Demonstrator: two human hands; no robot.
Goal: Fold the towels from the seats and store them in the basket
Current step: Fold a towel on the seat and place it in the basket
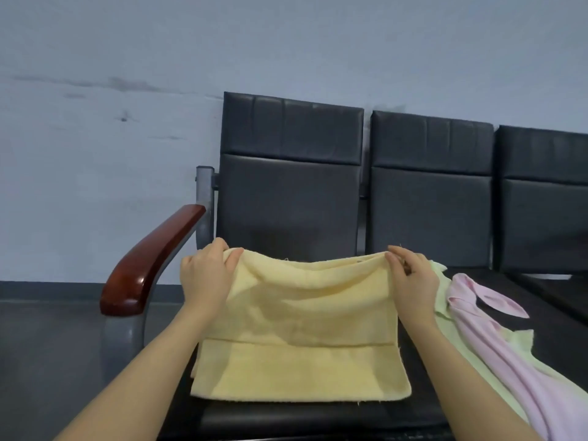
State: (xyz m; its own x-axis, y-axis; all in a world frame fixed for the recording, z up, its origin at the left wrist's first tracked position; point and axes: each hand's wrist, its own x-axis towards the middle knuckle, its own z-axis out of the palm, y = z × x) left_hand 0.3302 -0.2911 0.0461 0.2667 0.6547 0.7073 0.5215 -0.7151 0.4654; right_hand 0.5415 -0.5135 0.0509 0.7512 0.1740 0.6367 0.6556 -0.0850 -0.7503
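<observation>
A yellow towel (302, 329) lies on the leftmost black seat (318, 415), its far part lifted and sagging between my hands. My left hand (206, 275) grips the towel's far left corner, fingers curled over the edge. The far right corner is pinched by my right hand (410, 278). The near part of the towel rests flat on the seat, with a fold line across it. On the neighbouring seat lie a pink towel (496, 338) and, under it, a pale green towel (458, 338), both crumpled. No basket is in view.
A row of black padded chairs (429, 186) stands against a grey wall. A red-brown wooden armrest (149, 262) on a grey metal post sits left of my left hand. Dark floor (47, 361) lies to the left.
</observation>
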